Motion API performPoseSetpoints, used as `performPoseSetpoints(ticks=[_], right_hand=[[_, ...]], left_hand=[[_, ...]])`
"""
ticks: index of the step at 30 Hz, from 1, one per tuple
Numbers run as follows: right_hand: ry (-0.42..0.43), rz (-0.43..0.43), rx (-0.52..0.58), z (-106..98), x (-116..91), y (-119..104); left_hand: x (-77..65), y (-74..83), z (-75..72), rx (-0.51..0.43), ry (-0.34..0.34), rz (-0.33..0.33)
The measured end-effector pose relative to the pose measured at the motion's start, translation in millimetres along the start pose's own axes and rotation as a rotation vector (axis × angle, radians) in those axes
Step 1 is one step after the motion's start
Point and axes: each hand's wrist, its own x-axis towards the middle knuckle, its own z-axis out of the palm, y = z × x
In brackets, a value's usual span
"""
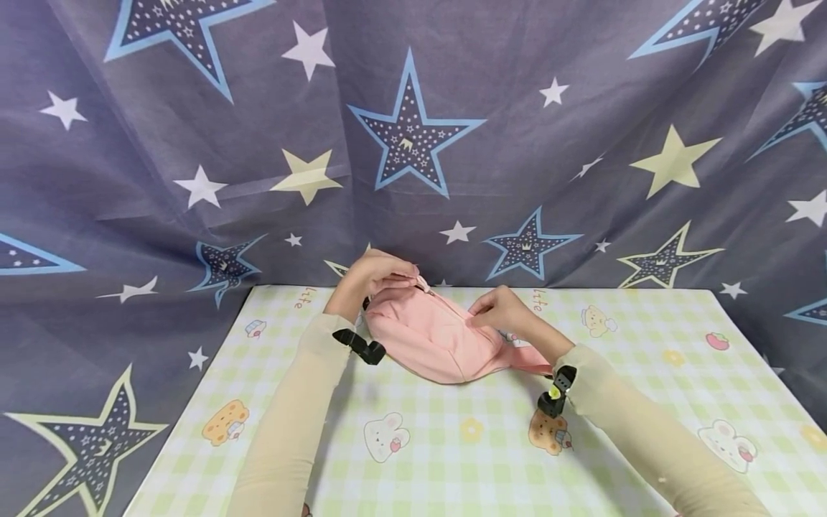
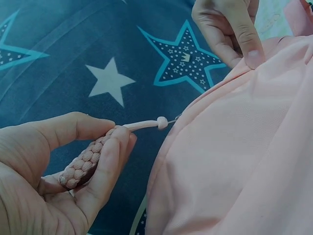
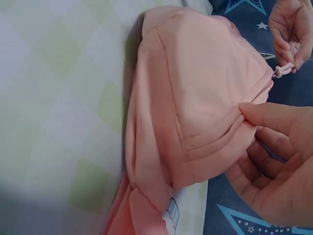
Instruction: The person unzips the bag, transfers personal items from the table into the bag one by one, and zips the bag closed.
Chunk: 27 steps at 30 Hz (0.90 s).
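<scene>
A soft pink waist bag (image 1: 426,334) stands near the back edge of the table, its zipper seam running along the top. My left hand (image 1: 383,273) pinches the braided pink zipper pull (image 2: 87,159) at the bag's upper left. In the left wrist view the pull's cord (image 2: 142,125) stretches taut to the seam. Farther along the same seam, my right hand (image 1: 504,312) pinches the fabric edge between thumb and fingers, as the right wrist view also shows. Whether the zipper is open or closed under the fabric fold cannot be told.
A pink strap (image 1: 531,359) trails from the bag's right side onto the checked tablecloth (image 1: 439,459). Behind the table hangs a dark curtain (image 1: 517,158) printed with stars. Each forearm wears a black wrist camera (image 1: 362,347).
</scene>
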Motion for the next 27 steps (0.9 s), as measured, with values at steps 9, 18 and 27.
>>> performPoseSetpoints(ticks=[9,18,27], right_hand=[[-0.062,0.012,0.041,-9,-2,4],[-0.073,0.047,0.048,-8,-4,4],[-0.091,0.044,0.049,-10,-3,3]], left_hand=[[2.3,-1.8,-9.2,-0.011,0.038,0.003],[8.4,-12.8,-24.5,-0.144,0.107,-0.002],[-2.1,-10.9,-34.7,-0.087,0.077,0.009]])
